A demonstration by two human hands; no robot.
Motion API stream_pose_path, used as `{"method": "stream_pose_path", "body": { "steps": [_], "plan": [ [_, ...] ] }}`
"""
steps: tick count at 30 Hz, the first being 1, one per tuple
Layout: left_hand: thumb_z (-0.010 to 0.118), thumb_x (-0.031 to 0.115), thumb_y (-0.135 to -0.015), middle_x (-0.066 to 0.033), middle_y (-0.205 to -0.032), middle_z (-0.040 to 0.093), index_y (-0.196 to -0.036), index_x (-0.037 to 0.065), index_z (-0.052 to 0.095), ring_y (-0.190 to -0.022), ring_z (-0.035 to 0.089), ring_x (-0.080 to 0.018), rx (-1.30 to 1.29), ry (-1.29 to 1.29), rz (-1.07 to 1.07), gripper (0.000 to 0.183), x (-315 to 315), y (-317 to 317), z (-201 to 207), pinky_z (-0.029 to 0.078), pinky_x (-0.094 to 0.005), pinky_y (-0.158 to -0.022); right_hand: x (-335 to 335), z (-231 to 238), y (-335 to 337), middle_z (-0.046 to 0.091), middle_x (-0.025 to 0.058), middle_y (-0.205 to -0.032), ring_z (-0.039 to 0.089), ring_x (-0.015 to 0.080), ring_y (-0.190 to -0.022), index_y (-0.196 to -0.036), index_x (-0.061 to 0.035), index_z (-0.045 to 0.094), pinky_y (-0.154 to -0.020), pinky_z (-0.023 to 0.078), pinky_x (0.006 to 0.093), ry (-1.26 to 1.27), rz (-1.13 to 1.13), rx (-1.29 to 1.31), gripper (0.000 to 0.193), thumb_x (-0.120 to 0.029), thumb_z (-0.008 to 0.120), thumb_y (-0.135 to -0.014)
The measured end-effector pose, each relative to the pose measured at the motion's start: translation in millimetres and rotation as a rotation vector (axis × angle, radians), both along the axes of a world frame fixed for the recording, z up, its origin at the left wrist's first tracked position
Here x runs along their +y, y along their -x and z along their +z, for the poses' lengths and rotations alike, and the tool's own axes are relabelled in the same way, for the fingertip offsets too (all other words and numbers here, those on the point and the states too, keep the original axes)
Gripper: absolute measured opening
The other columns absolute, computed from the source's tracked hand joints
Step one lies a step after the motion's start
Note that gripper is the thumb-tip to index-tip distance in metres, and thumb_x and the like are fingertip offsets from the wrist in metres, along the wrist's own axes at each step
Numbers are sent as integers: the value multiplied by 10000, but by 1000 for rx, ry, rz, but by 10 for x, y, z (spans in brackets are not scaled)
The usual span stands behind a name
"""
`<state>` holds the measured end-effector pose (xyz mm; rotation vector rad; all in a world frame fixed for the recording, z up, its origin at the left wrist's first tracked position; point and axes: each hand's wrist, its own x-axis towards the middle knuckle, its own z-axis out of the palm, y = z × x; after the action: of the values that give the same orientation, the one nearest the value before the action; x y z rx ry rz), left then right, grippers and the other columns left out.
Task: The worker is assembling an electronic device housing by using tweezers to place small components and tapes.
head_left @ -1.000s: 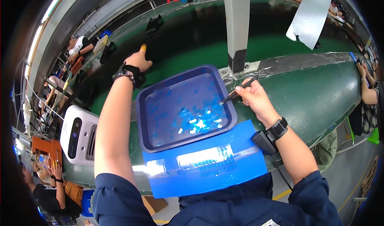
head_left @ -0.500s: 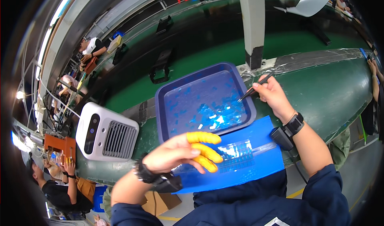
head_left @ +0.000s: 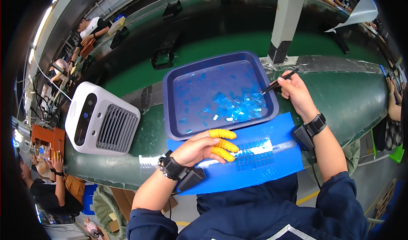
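My right hand is closed around black tweezers. The tips are over the right side of a dark blue tray, where small shiny blue pieces lie scattered, most thickly at the lower right. Nearer to me, a bright blue board carries a sheet with rows of small blue rectangles. Over the board's left part is my left hand, open, with yellow finger cots on three fingers, pointing toward these rows. I see nothing held in it.
A white air cooler stands left of the tray on the green work surface. A grey post rises behind the tray's right corner. Beyond lie dark frames. Other people sit at the far left and right.
The view has shifted, so the tray and post appear elsewhere. My left hand looks lower over the board, its fingers closer together. The tweezers stay in my right hand over the tray's right side.
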<state>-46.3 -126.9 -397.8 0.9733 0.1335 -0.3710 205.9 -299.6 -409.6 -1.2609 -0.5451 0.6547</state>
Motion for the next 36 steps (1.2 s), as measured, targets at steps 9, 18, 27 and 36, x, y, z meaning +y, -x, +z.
{"method": "stream_pose_path", "body": {
  "steps": [9,18,27,36],
  "plan": [
    [367,187,-841,-192,-1029,519,-1159,-26,368,-895,554,-286,28,10,14,382,-34,2,-11,449,-327,-767,-4,120,135,545,18,-687,499,55,-630,-930,-47,405,-585,385,183,36,66,-217,182,-84,528,-802],
    [360,196,-859,-140,-1039,531,-1168,20,375,-885,565,-228,20,15,-12,356,4,3,-51,445,-284,-755,21,35,143,574,78,-845,539,94,-788,-935,-49,403,-731,414,212,-44,152,-277,198,-5,523,-784],
    [368,185,-847,-165,-1024,532,-1157,-8,377,-876,565,-257,38,8,13,366,-21,2,-27,449,-303,-747,-22,39,77,599,40,-779,388,10,-545,-928,-86,428,-481,287,152,51,111,-128,157,-121,522,-808],
    [373,177,-836,-197,-1023,525,-1164,-35,356,-877,563,-285,38,23,34,391,-27,-3,-30,455,-327,-747,-7,37,82,586,14,-749,322,13,-509,-908,-91,448,-461,271,152,76,78,-104,154,-145,541,-797]
  ]
}}
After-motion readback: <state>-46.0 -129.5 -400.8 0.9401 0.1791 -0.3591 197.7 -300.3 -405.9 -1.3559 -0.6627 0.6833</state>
